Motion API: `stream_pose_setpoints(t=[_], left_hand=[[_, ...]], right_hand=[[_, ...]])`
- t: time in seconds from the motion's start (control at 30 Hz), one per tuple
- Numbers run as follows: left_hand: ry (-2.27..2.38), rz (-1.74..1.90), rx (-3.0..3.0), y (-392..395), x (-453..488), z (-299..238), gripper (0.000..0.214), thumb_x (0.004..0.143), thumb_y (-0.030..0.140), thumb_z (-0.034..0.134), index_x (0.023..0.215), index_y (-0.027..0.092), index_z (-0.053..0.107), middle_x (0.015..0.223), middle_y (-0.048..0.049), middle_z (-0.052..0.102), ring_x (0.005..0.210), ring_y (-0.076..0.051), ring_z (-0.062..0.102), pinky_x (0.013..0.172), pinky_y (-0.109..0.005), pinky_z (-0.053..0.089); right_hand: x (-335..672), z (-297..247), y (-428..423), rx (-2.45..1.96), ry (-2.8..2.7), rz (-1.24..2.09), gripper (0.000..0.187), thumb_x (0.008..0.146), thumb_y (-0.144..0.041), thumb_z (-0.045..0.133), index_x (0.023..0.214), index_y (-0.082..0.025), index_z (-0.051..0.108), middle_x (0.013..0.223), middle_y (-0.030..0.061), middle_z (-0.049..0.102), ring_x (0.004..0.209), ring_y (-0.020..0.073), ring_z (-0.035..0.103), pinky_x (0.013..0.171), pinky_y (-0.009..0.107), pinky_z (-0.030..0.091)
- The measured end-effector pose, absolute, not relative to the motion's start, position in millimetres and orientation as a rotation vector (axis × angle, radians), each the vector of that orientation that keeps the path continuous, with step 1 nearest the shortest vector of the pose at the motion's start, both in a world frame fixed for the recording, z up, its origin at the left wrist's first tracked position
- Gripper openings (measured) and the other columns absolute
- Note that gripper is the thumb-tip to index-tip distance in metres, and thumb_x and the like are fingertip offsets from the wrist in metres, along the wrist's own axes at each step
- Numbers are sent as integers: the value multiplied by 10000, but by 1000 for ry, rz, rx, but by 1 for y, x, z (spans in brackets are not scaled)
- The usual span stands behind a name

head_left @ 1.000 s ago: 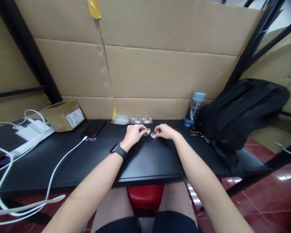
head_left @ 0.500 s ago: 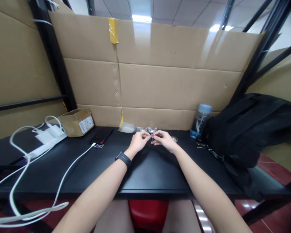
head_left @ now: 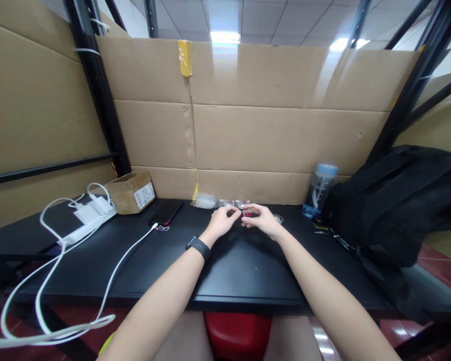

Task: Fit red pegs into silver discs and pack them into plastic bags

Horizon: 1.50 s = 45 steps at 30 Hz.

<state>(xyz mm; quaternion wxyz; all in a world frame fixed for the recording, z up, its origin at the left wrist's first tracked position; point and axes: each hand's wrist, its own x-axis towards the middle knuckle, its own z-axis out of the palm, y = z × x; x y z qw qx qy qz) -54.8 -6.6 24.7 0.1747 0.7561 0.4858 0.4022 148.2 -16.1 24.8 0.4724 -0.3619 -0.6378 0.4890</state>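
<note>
Over the middle of the black desk, my left hand [head_left: 223,222] and my right hand [head_left: 263,223] face each other, fingertips nearly meeting. A small piece with a thin, pale edge and some red [head_left: 243,213] sits between them; its kind is too small to make out. The thumb and fingers of my right hand curve around this piece. My left hand is closed in a pinch against its left side, and what lies inside the pinch is hidden. Just behind the hands are small clear plastic packs with red bits [head_left: 242,204]. A round, shiny item [head_left: 278,219] lies beside my right wrist.
A clear plastic bag [head_left: 205,201] lies near the cardboard wall [head_left: 244,135]. Leftward are a phone [head_left: 166,212], a cardboard box [head_left: 131,193] and a power strip [head_left: 86,226] with looping white cables. A water bottle [head_left: 320,190] and black backpack [head_left: 402,200] stand right.
The camera view has shifted slightly, so the scene sits a little further right and lower. My right fingers have spread a little around the small piece; both hands stay close together.
</note>
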Motion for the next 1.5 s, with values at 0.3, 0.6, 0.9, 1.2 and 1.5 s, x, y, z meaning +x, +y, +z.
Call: stream_pose_setpoints(t=[0.3,0.6,0.9,1.2,1.5], left_hand=[[2114,721,2339,18,-143,24,289,931,288,529,1087,291,772,1412,-38,631,1317,-313,509,1041,-498,399],[2064,530,2382,31,-142,14,386,910,299,516,1239,312,719,1418,-31,629,1324,-306,530,1045,-463,428],[2073,767,2388,27,-146,22,400,911,270,503,1261,274,697,1362,-64,668,1312,-297,533,1063,-463,392],[2124,723,2347,24,-145,26,411,897,204,484,1227,252,724,1300,-72,705,1267,-278,593,1050,-413,417],[2158,734,2329,24,-145,27,391,889,197,491,1173,275,749,1191,-53,756,1193,-271,654,1028,-385,444]], right_hand=[[166,27,-12,-993,-1531,1105,494,716,-303,862,1146,-165,662,1182,148,701,693,170,762,637,265,616],[166,25,-11,-1032,-1577,1120,457,739,-262,859,1145,-170,670,1202,151,697,687,158,756,627,261,627],[174,32,-11,-1011,-1536,1127,448,741,-255,861,1133,-164,665,1174,145,717,684,154,753,629,256,626],[180,30,-9,-1013,-1501,1129,425,756,-237,848,1130,-162,659,1206,145,707,683,145,755,621,237,618],[183,28,-6,-980,-1482,1147,441,749,-254,858,1138,-171,668,1208,146,709,697,158,763,633,247,627]])
